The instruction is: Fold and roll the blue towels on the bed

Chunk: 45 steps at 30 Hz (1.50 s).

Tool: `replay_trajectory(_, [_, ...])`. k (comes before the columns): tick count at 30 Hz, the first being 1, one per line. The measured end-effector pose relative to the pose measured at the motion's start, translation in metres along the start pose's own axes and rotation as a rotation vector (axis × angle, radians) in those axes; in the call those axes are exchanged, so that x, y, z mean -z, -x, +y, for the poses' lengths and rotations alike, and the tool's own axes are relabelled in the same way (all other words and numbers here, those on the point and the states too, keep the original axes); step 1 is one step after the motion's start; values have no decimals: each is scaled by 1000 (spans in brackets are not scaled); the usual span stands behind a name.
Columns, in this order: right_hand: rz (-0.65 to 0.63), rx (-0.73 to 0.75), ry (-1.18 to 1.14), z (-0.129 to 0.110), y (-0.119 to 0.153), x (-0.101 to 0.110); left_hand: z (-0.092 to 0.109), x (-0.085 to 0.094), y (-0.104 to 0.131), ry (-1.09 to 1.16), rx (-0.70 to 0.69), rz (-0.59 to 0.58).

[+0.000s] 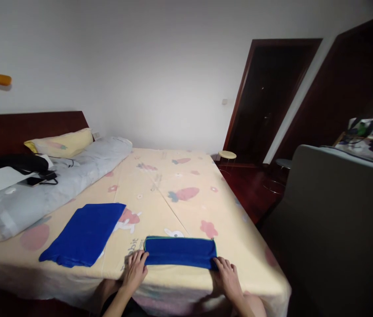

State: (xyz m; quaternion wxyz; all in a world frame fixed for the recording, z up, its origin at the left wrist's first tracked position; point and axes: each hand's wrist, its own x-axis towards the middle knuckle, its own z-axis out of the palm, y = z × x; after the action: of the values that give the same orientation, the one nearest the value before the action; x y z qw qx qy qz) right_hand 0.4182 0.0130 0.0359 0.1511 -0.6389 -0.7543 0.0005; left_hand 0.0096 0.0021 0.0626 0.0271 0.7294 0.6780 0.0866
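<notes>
A blue towel point(180, 252) with a green-trimmed edge lies folded into a long strip near the bed's front edge. At its left end is my left hand point(137, 267), fingers closed on the lower corner. My right hand point(228, 274) grips the lower right corner, its thumb and fingertips partly hidden against the cloth. Farther left, a second blue cloth point(84, 234) is spread in a flat, slightly crumpled piece, touched by neither hand.
The bed point(186, 211) has a yellow patterned sheet. A rolled grey quilt point(57, 193) lies on the left, with a black bag point(18, 163) and a phone point(36, 181) on it. A grey panel point(331, 220) stands at right, and a stool point(227, 155) beyond the bed.
</notes>
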Motion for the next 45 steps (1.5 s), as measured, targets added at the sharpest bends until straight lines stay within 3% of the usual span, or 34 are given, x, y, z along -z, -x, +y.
replay_trajectory(5, [-20, -27, 4, -13, -19, 14, 2, 8, -16, 32, -33, -99])
replay_trajectory(11, [-93, -23, -44, -8, -44, 37, -2, 38, -32, 92, -80, -122])
replay_trajectory(16, [-180, -102, -114, 2, -49, 38, -7, 49, -43, 124, 13, -189])
replay_trajectory(21, [-116, -142, -119, -1, -51, 24, -7, 40, -54, 113, 168, -228])
replay_trajectory(28, [68, -128, -57, -10, -48, 21, 8, 29, -47, 23, 247, -127])
replay_trajectory(31, [107, -64, -67, -31, -46, 22, 28, 25, -39, 13, 157, -61])
replay_trajectory(34, [80, 52, -117, -68, -47, 19, 60, 14, -34, 74, -25, -34])
replay_trajectory(39, [11, 176, -194, -125, -49, 2, 109, -19, -37, 146, -132, -156])
replay_trajectory(42, [-16, 188, -201, -135, -47, -9, 116, -34, -41, 131, -126, -224])
replay_trajectory(45, [-32, 182, -177, -123, -42, -13, 104, -36, -41, 104, -117, -198])
